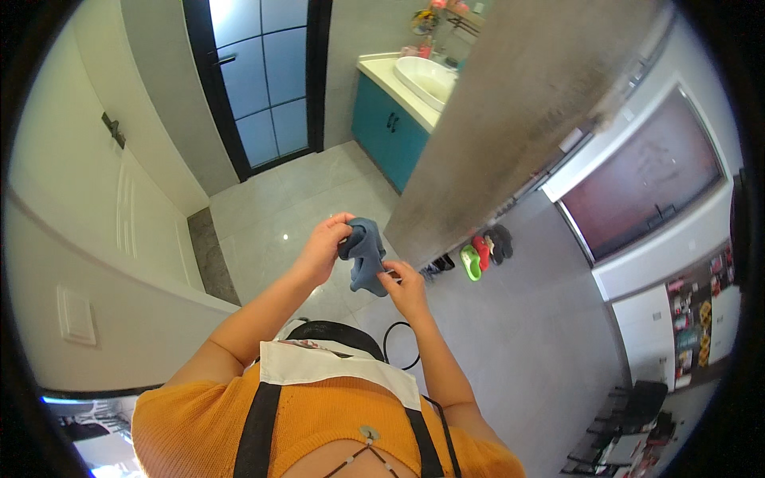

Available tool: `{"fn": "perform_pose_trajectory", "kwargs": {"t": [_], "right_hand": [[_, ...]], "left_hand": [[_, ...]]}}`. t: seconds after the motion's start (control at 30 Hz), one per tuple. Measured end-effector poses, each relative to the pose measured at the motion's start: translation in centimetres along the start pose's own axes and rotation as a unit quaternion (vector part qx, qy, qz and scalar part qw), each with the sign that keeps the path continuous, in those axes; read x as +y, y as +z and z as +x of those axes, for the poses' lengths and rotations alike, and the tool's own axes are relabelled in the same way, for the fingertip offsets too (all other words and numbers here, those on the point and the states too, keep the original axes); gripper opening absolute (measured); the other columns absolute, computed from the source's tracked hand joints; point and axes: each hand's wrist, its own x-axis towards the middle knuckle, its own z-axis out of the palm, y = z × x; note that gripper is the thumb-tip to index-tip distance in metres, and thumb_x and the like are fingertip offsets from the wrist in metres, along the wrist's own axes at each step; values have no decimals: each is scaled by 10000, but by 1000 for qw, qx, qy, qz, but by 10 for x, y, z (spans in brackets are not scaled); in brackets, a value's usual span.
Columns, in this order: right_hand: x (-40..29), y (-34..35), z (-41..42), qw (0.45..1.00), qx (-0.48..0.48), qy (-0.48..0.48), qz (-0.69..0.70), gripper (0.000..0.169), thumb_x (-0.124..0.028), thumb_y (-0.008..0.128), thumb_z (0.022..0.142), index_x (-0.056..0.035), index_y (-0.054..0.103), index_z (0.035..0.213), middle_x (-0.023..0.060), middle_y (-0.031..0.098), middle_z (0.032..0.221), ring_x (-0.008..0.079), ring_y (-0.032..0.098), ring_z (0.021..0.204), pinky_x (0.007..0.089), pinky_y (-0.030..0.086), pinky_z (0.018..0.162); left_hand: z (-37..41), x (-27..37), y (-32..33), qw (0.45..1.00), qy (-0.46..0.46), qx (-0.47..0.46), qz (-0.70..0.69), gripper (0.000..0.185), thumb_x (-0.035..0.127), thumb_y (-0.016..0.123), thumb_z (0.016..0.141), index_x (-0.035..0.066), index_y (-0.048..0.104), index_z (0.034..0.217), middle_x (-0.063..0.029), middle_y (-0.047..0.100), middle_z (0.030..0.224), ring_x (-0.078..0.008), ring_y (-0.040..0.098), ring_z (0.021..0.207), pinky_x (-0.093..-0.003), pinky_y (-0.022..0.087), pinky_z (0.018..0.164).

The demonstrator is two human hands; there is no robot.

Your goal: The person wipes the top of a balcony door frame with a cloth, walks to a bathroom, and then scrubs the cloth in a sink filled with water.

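Note:
A crumpled blue-grey cloth (pixel 366 254) hangs between my two hands in front of my chest. My left hand (pixel 323 245) pinches its upper left part, where the fabric is bunched into folds. Lower down, my right hand (pixel 406 290) grips the cloth's right edge between thumb and fingers. The cloth is held in the air over the tiled floor (pixel 281 215). Whether it is a towel or a garment cannot be told.
A blue vanity cabinet (pixel 385 122) with a white washbasin (pixel 425 80) stands ahead, partly behind a grey-brown wall (pixel 496 107). Several shoes, including green clogs (pixel 471 263), lie at that wall's foot. A white door (pixel 113 179) is on the left; a black-framed glass door (pixel 263 83) is ahead.

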Motion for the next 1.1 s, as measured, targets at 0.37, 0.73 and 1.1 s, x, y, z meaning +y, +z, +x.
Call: {"fn": "perform_pose_trajectory", "kwargs": {"t": [0.37,0.73,1.1], "right_hand": [[54,70,342,925,-276,117,234,549,-120,653,806,-39,448,1308,67,567,1154,113,577,807,262,468,707],[119,78,636,968,-135,116,176,429,-140,647,776,-19,539,1173,95,616,1068,163,607,831,288,476,707],[256,-46,882,972,183,84,122,240,-3,570,800,-28,666,1019,51,678,829,133,624,778,266,487,716]], "left_hand": [[270,90,-119,998,30,38,-48,129,63,458,811,63,556,895,6,568,769,-65,533,669,-203,434,614],[568,170,-142,999,24,-22,-21,135,75,438,806,51,549,878,8,557,791,-70,515,721,-223,428,669],[906,221,-125,995,19,-38,90,168,45,453,826,23,590,921,9,575,802,-72,514,744,-205,399,708]]}}
